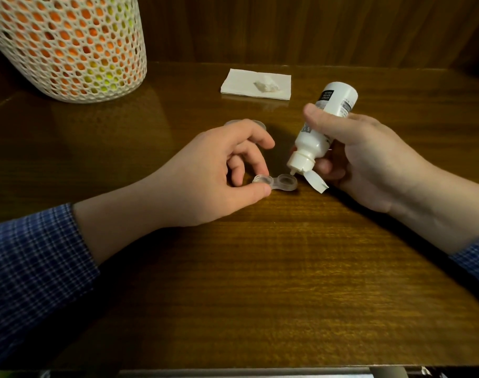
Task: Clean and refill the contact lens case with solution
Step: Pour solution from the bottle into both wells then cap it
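On the bare wood of the table (260, 282), nearest the viewer, the case (276, 183) is laid flat with both wells uncapped. Its left well is pinched between thumb and fingertips of the left hand (219, 173), the other fingers loosely curled above it. The right well is left free under the nozzle of the bottle (321, 126), which is tipped mouth-down and gripped round its body by the curled fingers and thumb of the right hand (363, 156), its flip cap hanging open. The case is judged light, stiff and slippery, so it is best steadied at the rim of one well or at the bridge; the bottle is taken for soft-walled and is squeezed at mid-body. Behind the left hand, what may be the two lids (243, 123) are partly hidden. Farther back a tissue (256, 83) is spread, and a mesh basket (66, 45) is stood at far left.
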{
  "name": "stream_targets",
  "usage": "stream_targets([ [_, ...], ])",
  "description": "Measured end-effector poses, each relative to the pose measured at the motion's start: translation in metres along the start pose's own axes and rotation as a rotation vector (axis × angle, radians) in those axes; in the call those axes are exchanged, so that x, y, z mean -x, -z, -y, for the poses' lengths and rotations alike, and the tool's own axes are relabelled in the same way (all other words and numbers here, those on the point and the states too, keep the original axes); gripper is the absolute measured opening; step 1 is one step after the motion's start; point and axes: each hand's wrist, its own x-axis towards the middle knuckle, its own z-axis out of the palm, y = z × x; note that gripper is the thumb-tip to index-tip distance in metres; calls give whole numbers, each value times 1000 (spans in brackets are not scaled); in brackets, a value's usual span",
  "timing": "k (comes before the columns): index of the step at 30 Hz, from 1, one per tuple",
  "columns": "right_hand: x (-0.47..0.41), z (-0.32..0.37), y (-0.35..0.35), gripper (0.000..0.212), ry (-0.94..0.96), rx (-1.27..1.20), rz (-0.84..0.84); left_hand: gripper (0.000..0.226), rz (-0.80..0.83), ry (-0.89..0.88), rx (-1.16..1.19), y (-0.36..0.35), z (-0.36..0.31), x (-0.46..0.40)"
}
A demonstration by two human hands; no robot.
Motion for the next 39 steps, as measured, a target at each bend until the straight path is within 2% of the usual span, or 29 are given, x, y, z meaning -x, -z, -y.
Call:
stream_targets([
  [13, 1, -2, 0, 19, 46, 25, 1, 52, -4, -15, -3, -1, 1, -1],
  [31, -1, 0, 1, 18, -2, 20, 18, 50, -4, -12, 5, -2, 1, -1],
  [39, -7, 7, 5, 31, -120, -152, -72, 49, -5, -12, 1, -1, 0, 0],
])
